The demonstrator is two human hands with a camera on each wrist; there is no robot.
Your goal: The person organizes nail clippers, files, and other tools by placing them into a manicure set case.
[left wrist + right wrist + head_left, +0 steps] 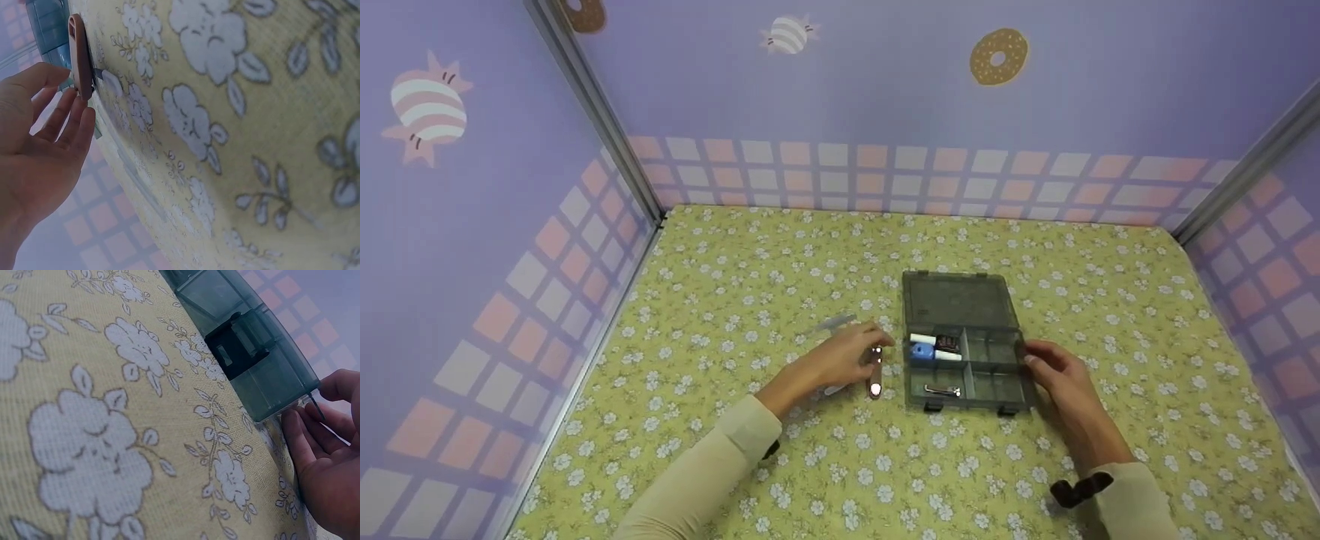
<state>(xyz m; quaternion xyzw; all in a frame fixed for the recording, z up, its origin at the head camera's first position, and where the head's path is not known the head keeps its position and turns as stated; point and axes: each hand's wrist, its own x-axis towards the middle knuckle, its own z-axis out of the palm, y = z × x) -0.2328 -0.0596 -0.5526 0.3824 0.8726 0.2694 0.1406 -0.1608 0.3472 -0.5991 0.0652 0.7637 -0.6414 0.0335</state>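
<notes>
A grey see-through compartment box (990, 375) lies open on the flowered cloth, its lid (956, 298) folded back flat. My left hand (872, 355) pinches a small brown oblong piece (875, 373) with shiny metal parts just left of the box. In the left wrist view my thumb and fingers (76, 84) hold that piece (81, 55) by its edge, above the cloth. My right hand (1035, 361) grips the box's right wall. The right wrist view shows its fingers (298, 433) under the box corner (270, 391) and the thumb on the rim.
The box holds a blue and white item (924, 349), a dark item (947, 343) and a metal piece (943, 390). A clear plastic thing (832, 324) lies on the cloth behind my left hand. Purple walls enclose the table on three sides.
</notes>
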